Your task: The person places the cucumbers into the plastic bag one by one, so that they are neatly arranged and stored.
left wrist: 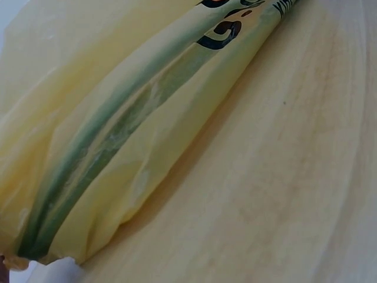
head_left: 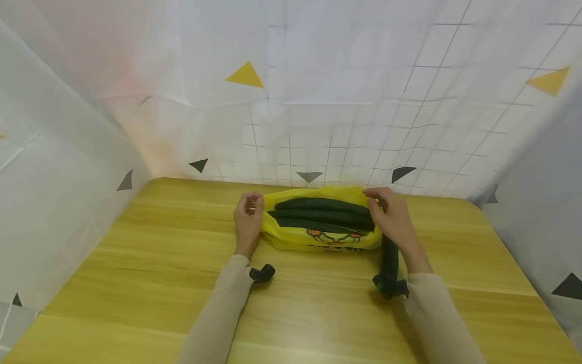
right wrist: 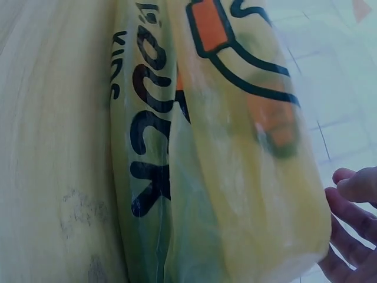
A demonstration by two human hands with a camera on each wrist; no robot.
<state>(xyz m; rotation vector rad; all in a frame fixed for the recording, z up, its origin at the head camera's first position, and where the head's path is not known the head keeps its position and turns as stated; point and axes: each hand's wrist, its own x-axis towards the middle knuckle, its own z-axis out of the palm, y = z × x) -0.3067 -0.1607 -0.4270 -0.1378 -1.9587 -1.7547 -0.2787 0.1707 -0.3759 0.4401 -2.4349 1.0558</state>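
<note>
A yellow plastic bag [head_left: 291,242] with a printed cartoon lies on its side, its mouth spread toward me. Several long dark-green cucumbers [head_left: 323,215] lie side by side inside it. My left hand [head_left: 248,217] pinches the bag's left edge. At the right end, my right hand [head_left: 394,215] grips the rim between thumb and fingers. Green shapes show through the thin film of the bag [left wrist: 118,130] in the left wrist view. In the right wrist view, curled fingers [right wrist: 352,221] stand at the edge of the lettered bag [right wrist: 235,177].
A dark, long thing [head_left: 389,258] like another cucumber lies below my right hand, partly behind the right wrist camera [head_left: 391,287]. The wooden table [head_left: 150,253] carries the bag near its back edge. White patterned sheets [head_left: 318,76] hang behind and at both sides.
</note>
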